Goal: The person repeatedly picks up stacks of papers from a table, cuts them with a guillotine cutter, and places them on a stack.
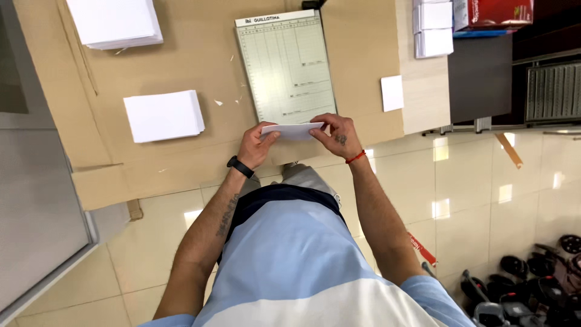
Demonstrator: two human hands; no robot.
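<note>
I hold a small stack of white paper sheets [293,131] between both hands, just at the near edge of a pale green paper guillotine board [284,66]. My left hand [256,145] grips the stack's left end; a black watch sits on that wrist. My right hand [336,135] pinches the right end; a red string circles that wrist. The stack is level, above the table's front edge.
The brown table [181,48] carries a white paper pile [164,115] at left, a bigger pile [116,22] at the far left corner, a small white card [392,92] at right and stacked paper packs [433,27]. A red box [493,12] lies beyond. Tiled floor [484,181] lies below, with black items [526,284] at lower right.
</note>
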